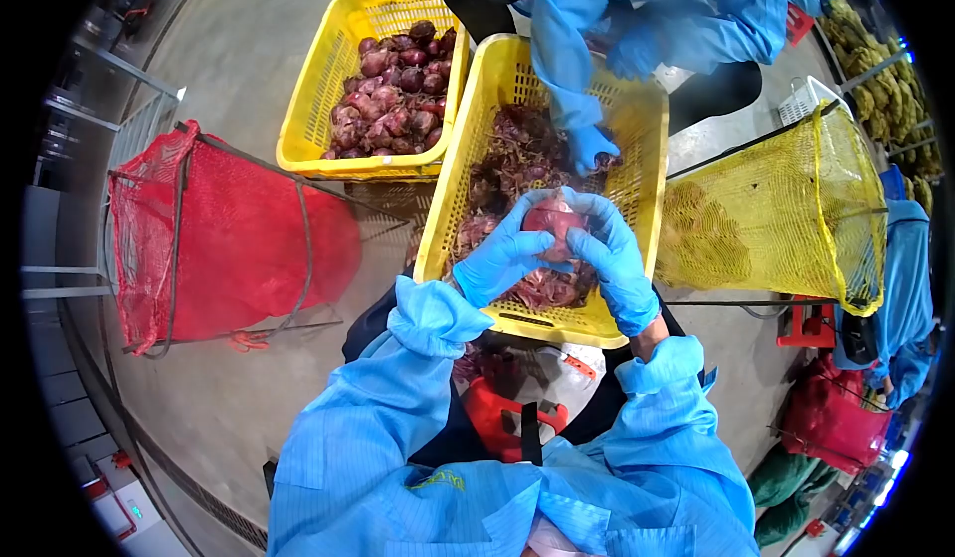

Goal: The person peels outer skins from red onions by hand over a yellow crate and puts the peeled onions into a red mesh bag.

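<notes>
A red onion (553,225) is held between my two blue-gloved hands, above the near half of a yellow crate (435,221). My left hand (505,255) grips it from the left with bent fingers. From the other side, my right hand (615,257) has its thumb and fingers on the same onion. Loose onion skins (517,149) and some onions lie in the crate below. Across from me, a co-worker's gloved hand (591,149) reaches into this crate, at its far right part.
A second yellow crate (310,119) full of red onions (393,99) stands at the far left. On the left is a red mesh bag (244,239) on a frame; on the right, a yellow mesh bag (776,209). More people and filled sacks (841,413) are further right.
</notes>
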The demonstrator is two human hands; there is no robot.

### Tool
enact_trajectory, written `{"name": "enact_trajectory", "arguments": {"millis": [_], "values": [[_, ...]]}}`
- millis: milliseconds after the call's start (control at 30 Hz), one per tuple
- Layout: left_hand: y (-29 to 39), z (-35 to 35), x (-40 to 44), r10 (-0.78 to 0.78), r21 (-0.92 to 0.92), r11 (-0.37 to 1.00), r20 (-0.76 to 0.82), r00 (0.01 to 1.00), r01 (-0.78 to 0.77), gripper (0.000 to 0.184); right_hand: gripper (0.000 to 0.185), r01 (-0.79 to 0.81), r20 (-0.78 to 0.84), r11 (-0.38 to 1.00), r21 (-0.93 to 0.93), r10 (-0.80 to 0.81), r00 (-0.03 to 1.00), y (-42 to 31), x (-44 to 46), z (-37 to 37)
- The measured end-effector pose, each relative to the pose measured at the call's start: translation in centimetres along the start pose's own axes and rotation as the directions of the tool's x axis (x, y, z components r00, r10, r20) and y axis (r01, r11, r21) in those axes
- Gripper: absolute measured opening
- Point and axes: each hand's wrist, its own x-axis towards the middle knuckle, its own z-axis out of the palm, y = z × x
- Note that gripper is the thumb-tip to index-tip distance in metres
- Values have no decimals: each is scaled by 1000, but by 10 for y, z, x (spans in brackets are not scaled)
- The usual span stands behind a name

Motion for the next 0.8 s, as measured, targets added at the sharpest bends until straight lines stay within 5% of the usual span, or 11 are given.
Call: {"name": "enact_trajectory", "arguments": {"millis": [533, 633, 733, 800], "values": [[-8, -1, -2, 102, 9, 995, -68, 993, -101, 70, 41, -7, 35, 999, -37, 9, 999, 0, -2, 1], [-12, -7, 5, 170, 174, 972, -39, 985, -161, 65, 47, 1, 74, 999, -34, 2, 997, 7, 1, -4], [-10, 7, 5, 161, 44, 987, -142, 977, -156, 55, 60, 103, 101, 993, -57, -96, 990, 2, 2, 4], [-6, 5, 4, 121, -62, 990, -89, 989, -127, 50, 69, 248, 133, 932, -263, -219, 966, 7, 5, 4]]}}
